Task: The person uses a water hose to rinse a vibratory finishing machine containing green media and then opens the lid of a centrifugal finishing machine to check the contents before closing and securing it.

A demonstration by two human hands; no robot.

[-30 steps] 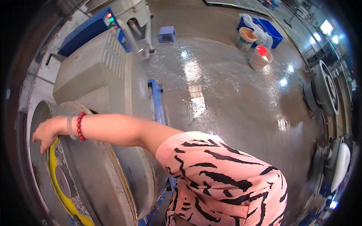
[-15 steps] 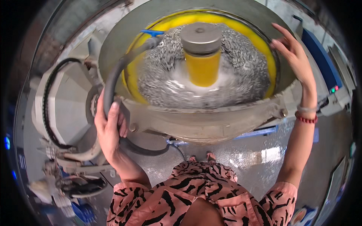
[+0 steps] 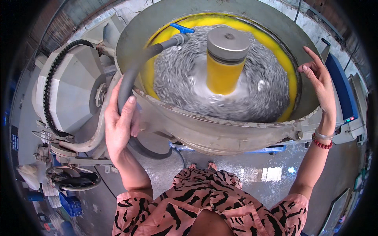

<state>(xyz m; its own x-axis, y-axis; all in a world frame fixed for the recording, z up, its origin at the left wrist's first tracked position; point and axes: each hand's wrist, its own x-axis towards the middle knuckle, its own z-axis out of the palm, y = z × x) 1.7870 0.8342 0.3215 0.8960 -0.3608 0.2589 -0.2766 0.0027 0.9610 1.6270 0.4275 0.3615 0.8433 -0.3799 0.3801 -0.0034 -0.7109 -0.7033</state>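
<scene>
My left hand [image 3: 120, 122] is closed around a thick dark grey hose [image 3: 126, 84] at the near left of a big round metal tub [image 3: 189, 135]. The hose reaches over the rim, ending in a metal fitting and a blue-handled valve [image 3: 182, 28]. My right hand [image 3: 319, 80] is at the tub's right rim, its fingers apart and holding nothing. Small silvery pieces [image 3: 177, 78], blurred as if swirling, fill the yellow-lined tub. From its middle rises a yellow post [image 3: 225, 74] with a round metal cap [image 3: 228, 42].
Left of the tub stands a pale faceted housing [image 3: 73, 84] with a black ribbed cable [image 3: 49, 94]. A blue panel [image 3: 341, 88] with small lights is at the right. Below lies a wet, shiny floor [image 3: 252, 173]; a blue crate [image 3: 71, 204] sits lower left.
The view has shifted, so the tub sits a little further right and lower. My left hand still holds the hose, and my right hand stays open by the rim.
</scene>
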